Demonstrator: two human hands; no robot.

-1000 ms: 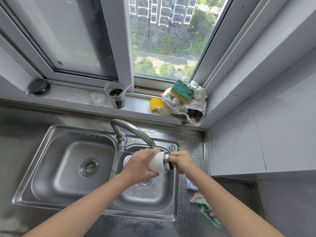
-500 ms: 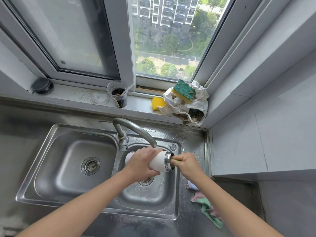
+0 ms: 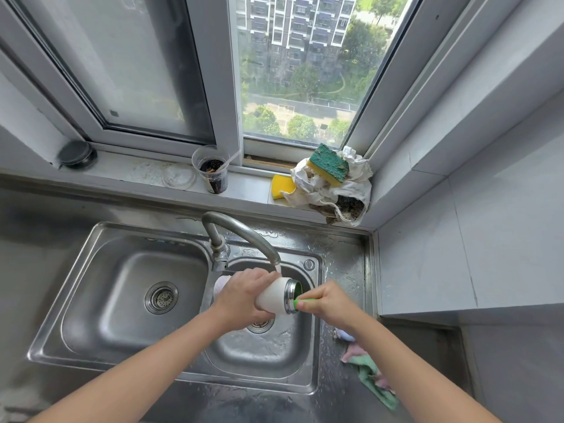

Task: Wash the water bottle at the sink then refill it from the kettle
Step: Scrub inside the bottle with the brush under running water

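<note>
You have two hands, left hand (image 3: 244,296) and right hand (image 3: 328,302); one bottle (image 3: 273,297), one green brush (image 3: 305,301), one faucet (image 3: 244,232), one cup (image 3: 213,172), one cloth (image 3: 370,372); two basins, left basin (image 3: 106,315) and right basin (image 3: 268,355); two sponges, green-topped sponge (image 3: 329,166) and yellow sponge (image 3: 282,186).

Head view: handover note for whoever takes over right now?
Left hand grips the white water bottle, held sideways over the right sink basin, under the faucet.
Right hand pinches a green scrubber whose end sits in the bottle mouth.
Done: bottle open, scrubber inserted.
Left: finish scrubbing, rinse, refill. Kettle not in view.
</note>
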